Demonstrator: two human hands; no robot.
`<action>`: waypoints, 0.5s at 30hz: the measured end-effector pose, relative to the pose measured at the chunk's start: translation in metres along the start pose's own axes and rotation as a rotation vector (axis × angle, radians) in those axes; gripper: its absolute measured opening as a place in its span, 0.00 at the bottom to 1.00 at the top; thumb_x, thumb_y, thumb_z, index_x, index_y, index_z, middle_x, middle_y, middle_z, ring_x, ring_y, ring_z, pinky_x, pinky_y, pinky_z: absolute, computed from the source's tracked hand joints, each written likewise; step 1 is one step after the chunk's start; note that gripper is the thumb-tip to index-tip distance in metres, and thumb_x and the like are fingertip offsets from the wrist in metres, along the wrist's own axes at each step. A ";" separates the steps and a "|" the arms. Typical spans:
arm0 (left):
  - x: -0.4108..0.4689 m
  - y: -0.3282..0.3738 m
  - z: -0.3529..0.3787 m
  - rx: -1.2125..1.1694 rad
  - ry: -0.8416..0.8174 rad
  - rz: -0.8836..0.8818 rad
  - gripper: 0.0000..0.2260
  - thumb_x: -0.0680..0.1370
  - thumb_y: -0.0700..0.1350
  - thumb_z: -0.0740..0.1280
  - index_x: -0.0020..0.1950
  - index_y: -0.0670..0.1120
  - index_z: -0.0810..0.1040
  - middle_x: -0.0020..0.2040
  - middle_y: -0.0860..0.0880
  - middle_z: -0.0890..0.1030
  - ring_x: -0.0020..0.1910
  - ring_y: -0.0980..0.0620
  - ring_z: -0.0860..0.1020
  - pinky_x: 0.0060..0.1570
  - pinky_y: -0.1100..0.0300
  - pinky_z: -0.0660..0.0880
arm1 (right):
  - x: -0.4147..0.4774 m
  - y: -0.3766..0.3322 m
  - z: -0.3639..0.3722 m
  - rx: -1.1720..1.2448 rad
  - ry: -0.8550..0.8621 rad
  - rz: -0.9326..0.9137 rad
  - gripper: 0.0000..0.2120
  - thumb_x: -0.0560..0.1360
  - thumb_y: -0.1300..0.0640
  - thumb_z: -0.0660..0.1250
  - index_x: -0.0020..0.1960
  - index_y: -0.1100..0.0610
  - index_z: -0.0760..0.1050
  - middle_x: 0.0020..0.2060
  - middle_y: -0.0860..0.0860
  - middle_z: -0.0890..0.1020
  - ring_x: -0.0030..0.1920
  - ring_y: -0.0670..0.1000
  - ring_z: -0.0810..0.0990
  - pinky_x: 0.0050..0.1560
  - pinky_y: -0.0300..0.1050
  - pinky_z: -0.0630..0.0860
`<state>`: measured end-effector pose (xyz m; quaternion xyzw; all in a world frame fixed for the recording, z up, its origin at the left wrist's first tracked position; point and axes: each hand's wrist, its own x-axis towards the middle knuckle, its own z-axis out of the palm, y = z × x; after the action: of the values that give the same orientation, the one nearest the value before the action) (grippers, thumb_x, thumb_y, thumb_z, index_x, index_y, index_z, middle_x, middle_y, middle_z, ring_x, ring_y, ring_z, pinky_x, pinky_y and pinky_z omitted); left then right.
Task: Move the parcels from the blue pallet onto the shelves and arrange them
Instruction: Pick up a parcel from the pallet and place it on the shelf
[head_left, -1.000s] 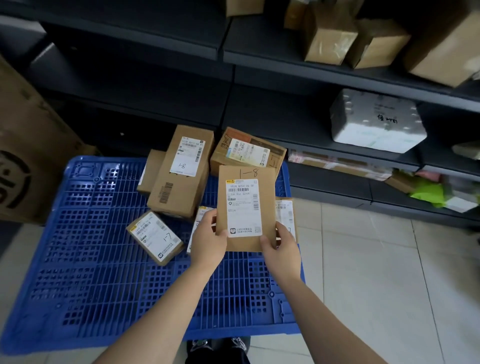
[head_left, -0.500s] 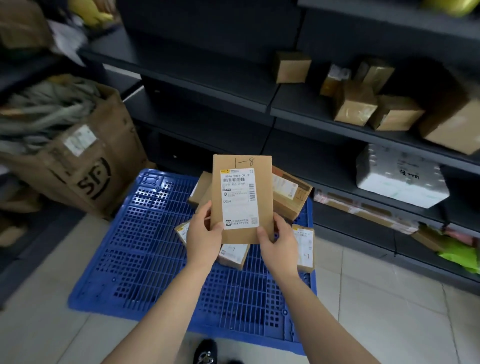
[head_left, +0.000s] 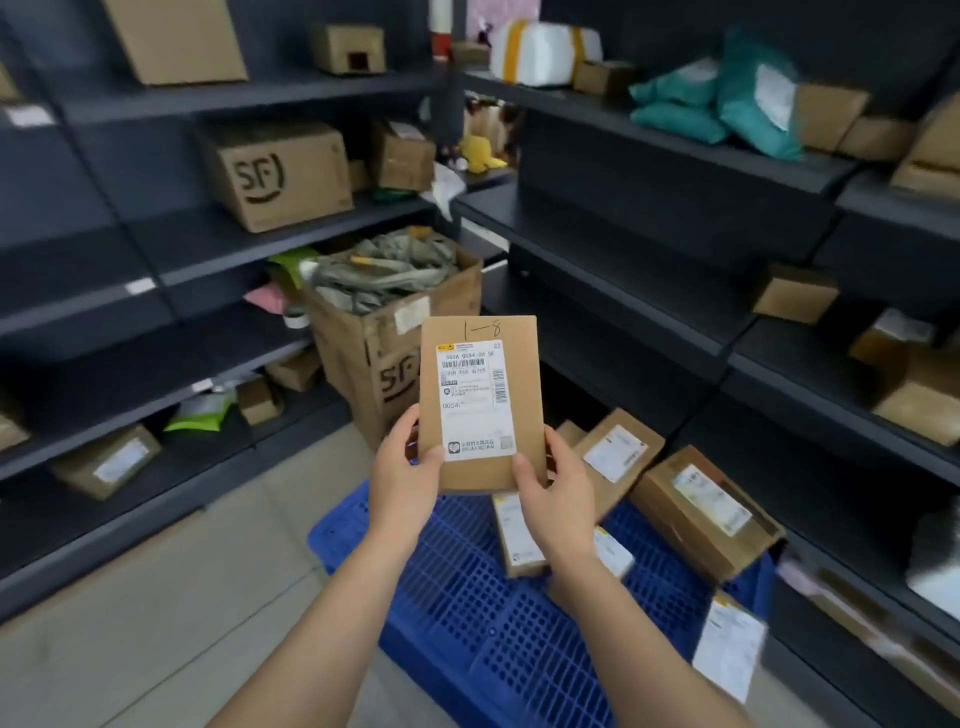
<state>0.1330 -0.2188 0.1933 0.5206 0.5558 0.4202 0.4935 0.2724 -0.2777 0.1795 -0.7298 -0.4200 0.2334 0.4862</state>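
Step in hand, by the look of the pose: carrying, with a label check, not yet placing. Grips a flat brown cardboard parcel with white shipping label (head_left: 480, 405) in both hands: left hand (head_left: 402, 470) at the lower left edge, thumb across the front and the other fingers wrapped behind out of sight; right hand (head_left: 558, 499) likewise at the lower right corner. Holds it upright, label to the camera, handwritten "1-8" at the top, above the blue plastic grid pallet (head_left: 467, 597) and clear of it. Not yet shifted: several more brown cardboard parcels (head_left: 701, 509) on the pallet. Next, probably: match the marking to a bay of the dark grey metal shelves (head_left: 623, 291), reach to a bare board, set down label outward, then release.
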 end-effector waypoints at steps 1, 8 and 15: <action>0.002 0.002 -0.014 -0.008 0.029 0.005 0.23 0.79 0.39 0.64 0.70 0.59 0.70 0.61 0.57 0.77 0.59 0.58 0.75 0.54 0.59 0.75 | 0.000 -0.010 0.011 0.005 -0.028 -0.009 0.21 0.78 0.52 0.65 0.70 0.46 0.69 0.58 0.42 0.77 0.56 0.42 0.75 0.60 0.44 0.74; 0.031 0.010 -0.127 0.009 0.219 0.042 0.24 0.77 0.40 0.66 0.71 0.57 0.69 0.64 0.55 0.77 0.60 0.57 0.76 0.59 0.55 0.76 | 0.002 -0.081 0.106 0.022 -0.197 -0.115 0.25 0.78 0.51 0.66 0.73 0.50 0.66 0.64 0.45 0.74 0.62 0.44 0.72 0.64 0.44 0.71; 0.072 0.015 -0.246 -0.050 0.385 0.049 0.24 0.77 0.37 0.67 0.71 0.53 0.71 0.61 0.56 0.78 0.58 0.57 0.77 0.59 0.54 0.75 | 0.004 -0.150 0.220 0.048 -0.309 -0.231 0.25 0.77 0.52 0.67 0.73 0.52 0.67 0.65 0.46 0.75 0.61 0.43 0.72 0.64 0.45 0.71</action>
<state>-0.1049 -0.1344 0.2391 0.4315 0.6163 0.5378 0.3804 0.0522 -0.1355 0.2238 -0.6205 -0.5649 0.2955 0.4567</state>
